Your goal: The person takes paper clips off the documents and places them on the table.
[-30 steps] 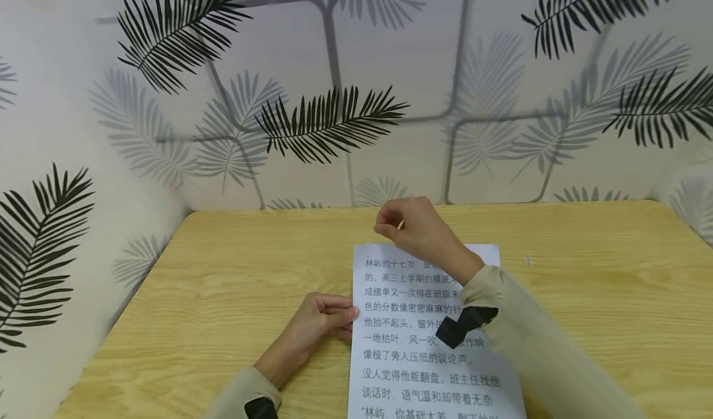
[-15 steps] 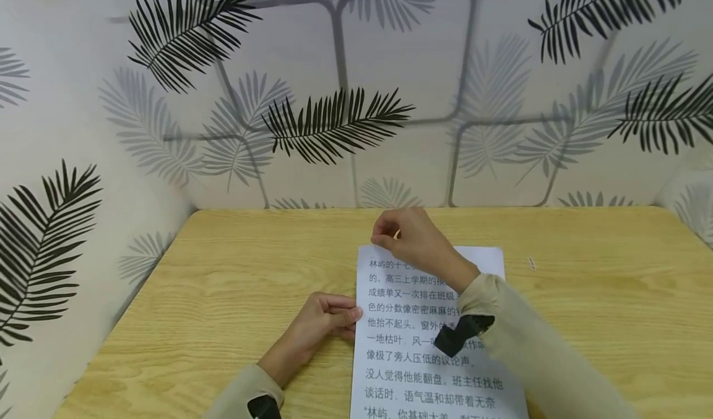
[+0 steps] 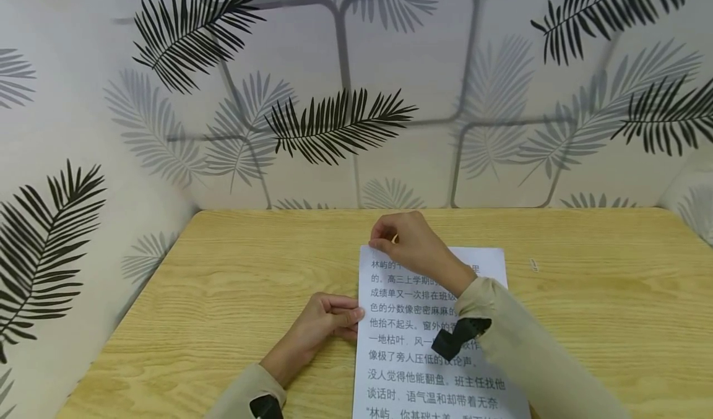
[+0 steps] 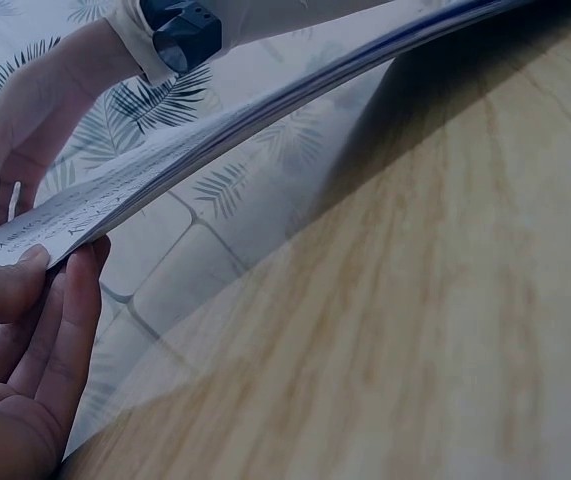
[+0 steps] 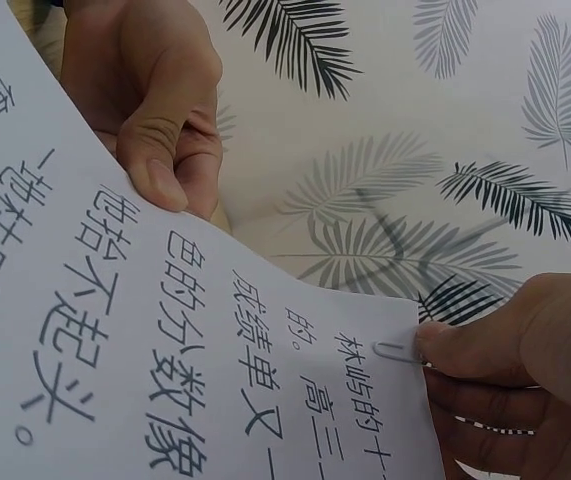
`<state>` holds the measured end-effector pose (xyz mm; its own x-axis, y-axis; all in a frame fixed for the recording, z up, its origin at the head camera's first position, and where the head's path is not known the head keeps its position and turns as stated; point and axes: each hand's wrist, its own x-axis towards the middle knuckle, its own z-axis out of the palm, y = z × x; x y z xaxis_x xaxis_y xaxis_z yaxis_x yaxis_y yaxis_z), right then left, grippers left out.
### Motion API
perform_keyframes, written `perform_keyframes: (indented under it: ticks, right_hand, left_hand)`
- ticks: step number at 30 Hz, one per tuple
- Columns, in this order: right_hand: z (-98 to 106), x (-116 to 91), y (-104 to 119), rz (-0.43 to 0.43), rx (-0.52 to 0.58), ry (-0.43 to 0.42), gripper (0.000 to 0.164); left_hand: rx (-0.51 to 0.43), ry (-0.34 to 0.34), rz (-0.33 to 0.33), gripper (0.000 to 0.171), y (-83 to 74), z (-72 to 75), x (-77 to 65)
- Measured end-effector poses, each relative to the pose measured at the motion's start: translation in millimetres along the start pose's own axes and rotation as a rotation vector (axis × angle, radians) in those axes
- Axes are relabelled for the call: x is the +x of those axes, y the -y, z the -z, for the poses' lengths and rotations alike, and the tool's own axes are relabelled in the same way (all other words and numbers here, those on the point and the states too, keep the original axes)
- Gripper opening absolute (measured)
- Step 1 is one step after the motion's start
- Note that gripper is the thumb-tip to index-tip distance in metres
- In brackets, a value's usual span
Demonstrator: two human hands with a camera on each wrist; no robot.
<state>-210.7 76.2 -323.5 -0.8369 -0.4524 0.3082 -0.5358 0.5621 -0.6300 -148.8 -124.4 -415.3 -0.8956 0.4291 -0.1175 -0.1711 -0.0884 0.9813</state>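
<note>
A stack of printed paper sheets [image 3: 423, 363] lies under my hands, its near end out of the head view. My left hand [image 3: 320, 323] pinches its left edge, thumb on top and fingers beneath. In the left wrist view the sheets [image 4: 265, 110] bow up off the table. My right hand [image 3: 409, 239] is at the top edge near the left corner. The right wrist view has a wire paper clip [image 5: 393, 352] over that edge, lying on the printed face. My right thumb and fingers pinch its outer end.
A small pale clip-like object [image 3: 533, 265] lies on the wooden table [image 3: 250, 252], right of the paper. Behind the table's far edge stands a wall [image 3: 401, 153] with a leaf pattern.
My right hand has come down from above the paper's top edge onto it, near the left corner. My left hand keeps its pinch on the side edge. The head view has shifted slightly.
</note>
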Motion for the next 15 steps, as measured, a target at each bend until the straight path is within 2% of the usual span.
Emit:
perform_keyframes:
  ticks: [15]
  right_hand:
    - [-7.1, 0.0, -5.7, -0.041, 0.017, -0.006, 0.007]
  left_hand:
    - [-0.007, -0.011, -0.002, 0.03, -1.7, 0.4, -0.7]
